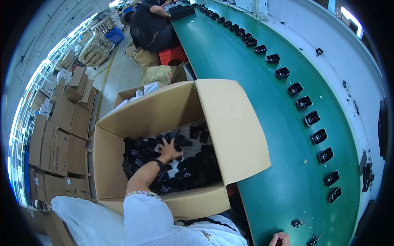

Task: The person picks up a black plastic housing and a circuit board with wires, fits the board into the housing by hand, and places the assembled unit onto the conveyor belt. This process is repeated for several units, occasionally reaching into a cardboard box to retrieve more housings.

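My left hand (168, 149) reaches down into a large open cardboard box (230, 123), with a dark band on the wrist. Its fingers are spread on a heap of small black plastic parts (197, 168) that covers the box bottom, and I see nothing closed in the hand. Only the knuckles of my right hand (280, 238) show at the lower edge, resting on the green conveyor belt (246, 74). Whether it holds anything cannot be made out. Two small black wired pieces (297, 223) lie just to its right.
A curved row of black housings (312, 118) runs along the belt's right side, away from me. A seated person (150, 24) works at the far end by a red stool (172, 54). Stacked cardboard cartons (61, 139) and sacks (158, 74) fill the floor at left.
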### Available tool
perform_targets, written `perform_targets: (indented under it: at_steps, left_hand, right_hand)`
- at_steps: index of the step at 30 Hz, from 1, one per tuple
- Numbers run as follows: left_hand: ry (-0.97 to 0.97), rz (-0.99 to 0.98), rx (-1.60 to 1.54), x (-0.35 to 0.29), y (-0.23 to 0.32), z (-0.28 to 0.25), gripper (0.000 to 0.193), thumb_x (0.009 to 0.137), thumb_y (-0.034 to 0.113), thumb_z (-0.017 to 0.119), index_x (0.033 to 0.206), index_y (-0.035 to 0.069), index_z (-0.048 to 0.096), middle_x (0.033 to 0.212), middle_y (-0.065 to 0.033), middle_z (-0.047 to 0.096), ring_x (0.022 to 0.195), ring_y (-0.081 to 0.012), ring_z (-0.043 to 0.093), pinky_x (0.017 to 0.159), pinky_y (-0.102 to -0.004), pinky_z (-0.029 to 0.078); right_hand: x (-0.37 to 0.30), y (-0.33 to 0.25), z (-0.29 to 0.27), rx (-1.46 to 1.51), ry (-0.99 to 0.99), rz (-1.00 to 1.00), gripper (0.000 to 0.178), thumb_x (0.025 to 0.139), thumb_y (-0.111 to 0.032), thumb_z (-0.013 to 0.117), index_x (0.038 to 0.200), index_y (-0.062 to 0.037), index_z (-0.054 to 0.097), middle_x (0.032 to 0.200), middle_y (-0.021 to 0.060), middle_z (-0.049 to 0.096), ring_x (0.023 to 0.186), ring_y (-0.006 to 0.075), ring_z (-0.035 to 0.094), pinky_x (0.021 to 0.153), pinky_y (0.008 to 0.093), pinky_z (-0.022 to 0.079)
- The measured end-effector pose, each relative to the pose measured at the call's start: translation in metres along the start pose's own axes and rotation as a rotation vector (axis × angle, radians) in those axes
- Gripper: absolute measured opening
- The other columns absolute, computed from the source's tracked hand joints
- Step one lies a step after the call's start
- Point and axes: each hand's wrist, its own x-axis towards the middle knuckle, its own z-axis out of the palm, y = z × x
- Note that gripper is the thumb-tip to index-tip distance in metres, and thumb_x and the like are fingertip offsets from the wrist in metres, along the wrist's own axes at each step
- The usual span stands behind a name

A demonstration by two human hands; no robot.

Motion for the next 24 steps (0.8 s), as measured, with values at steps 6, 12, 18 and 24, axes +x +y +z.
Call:
perform_targets:
  at_steps: [6,12,18,24]
  left_hand:
    - [-0.129,-0.037,-0.096,-0.026,-0.018,-0.003,0.136,0.062,0.060,0.090,0.164,0.036,0.004,0.162,-0.0305,0.017,0.144,-0.0564,0.030,0.116,-0.0628,0.033]
    - [-0.029,-0.006,-0.202,0.018,-0.012,0.047,0.130,0.066,0.055,0.089,0.164,0.025,0.010,0.158,-0.0319,0.031,0.144,-0.0480,0.039,0.117,-0.0523,0.038]
    - [-0.007,0.085,-0.559,0.025,0.001,0.070,0.123,0.067,0.048,0.090,0.163,0.022,0.017,0.146,-0.0318,0.049,0.137,-0.0459,0.048,0.113,-0.0455,0.044]
    - [0.000,0.142,-0.366,0.029,0.056,0.046,0.132,0.064,0.066,0.086,0.162,0.015,0.014,0.156,-0.0264,0.040,0.138,-0.0503,0.045,0.116,-0.0506,0.041]
  right_hand:
    - [0.001,-0.004,0.001,0.025,0.056,-0.007,0.013,0.097,-0.016,0.070,0.091,-0.0045,0.072,0.090,0.0098,0.072,0.058,0.0194,0.055,0.053,0.0324,0.046]
    - [0.007,-0.006,-0.004,0.049,0.061,-0.002,0.011,0.095,-0.013,0.071,0.091,-0.0035,0.071,0.090,0.0108,0.072,0.060,0.0194,0.057,0.054,0.0322,0.047]
    - [0.008,-0.013,-0.008,0.072,0.080,0.045,0.008,0.092,-0.010,0.073,0.090,-0.0034,0.070,0.087,0.0102,0.070,0.059,0.0187,0.058,0.055,0.0305,0.048]
    - [0.003,-0.010,-0.010,0.044,0.111,0.072,0.007,0.090,-0.008,0.074,0.089,-0.0030,0.068,0.083,0.0091,0.070,0.060,0.0160,0.060,0.056,0.0277,0.049]
